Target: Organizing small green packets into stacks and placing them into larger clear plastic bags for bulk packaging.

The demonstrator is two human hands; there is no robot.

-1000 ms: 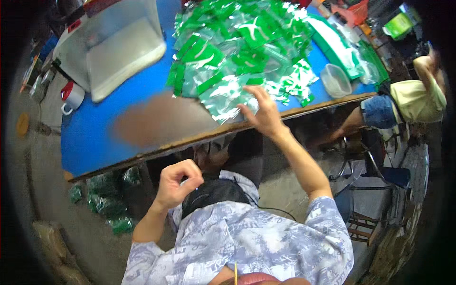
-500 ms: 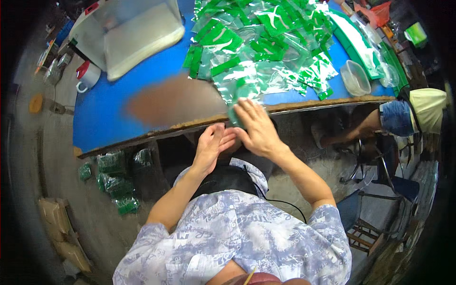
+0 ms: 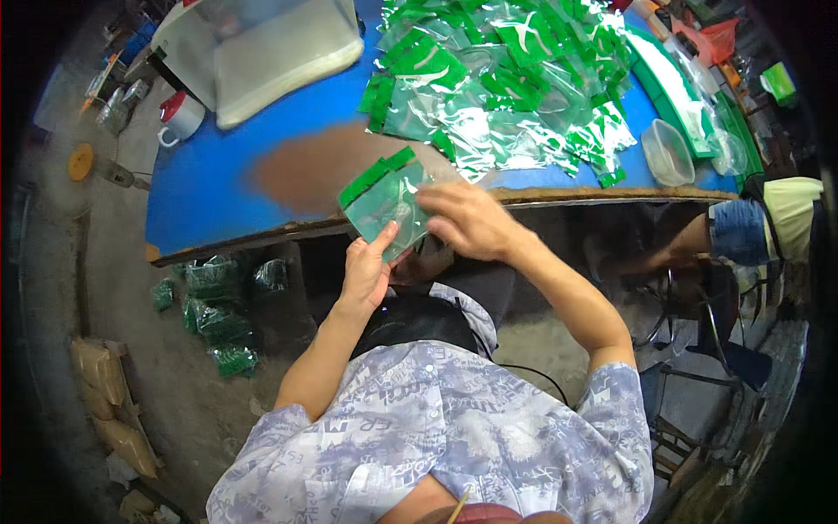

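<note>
A small clear plastic bag [image 3: 384, 208] with a green header strip is tilted above the table's near edge. My left hand [image 3: 367, 269] grips its lower corner, with the thumb on top of the film. At the bag's right side is my right hand [image 3: 476, 222], its fingers stretched out and partly over the film; I cannot tell whether they touch it. Beyond my hands a heap of similar green and clear bags [image 3: 502, 92] covers the middle of the table.
The blue table [image 3: 205, 205] has a worn brown patch. A white mug with a red top [image 3: 182, 118] and a translucent bin [image 3: 288, 79] stand left. A clear tub [image 3: 667, 153] and a green tray [image 3: 668, 92] sit right. Green packets [image 3: 218, 306] lie on the floor; another person sits at right.
My left hand, formerly open and empty, now holds a bag taken from the near side of the heap. My right hand has moved slightly. The view has shifted a little.
</note>
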